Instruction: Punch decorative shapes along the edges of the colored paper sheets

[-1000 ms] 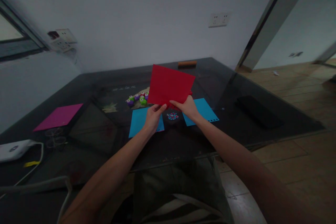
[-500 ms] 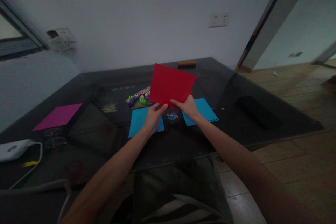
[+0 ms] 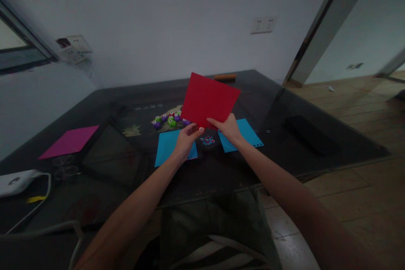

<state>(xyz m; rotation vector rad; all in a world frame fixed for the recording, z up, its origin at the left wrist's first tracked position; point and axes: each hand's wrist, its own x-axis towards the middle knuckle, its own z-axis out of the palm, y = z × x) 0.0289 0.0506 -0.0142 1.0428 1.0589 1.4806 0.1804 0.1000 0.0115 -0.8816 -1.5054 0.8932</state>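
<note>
A red sheet of paper is held upright and tilted above the dark glass table. My left hand pinches its lower edge from the left. My right hand grips the same lower edge from the right. Below the hands lie two blue sheets flat on the table. Between them sits a small pile of red and blue punched bits. Several small purple and green craft punches stand behind my left hand.
A magenta sheet lies at the table's left. A white device with a cable sits at the near left. A black flat object lies on the right, and an orange-brown bar at the far edge. Wooden floor spreads right.
The red sheet has risen slightly and shifted a little to the right with both hands still holding its lower edge.
</note>
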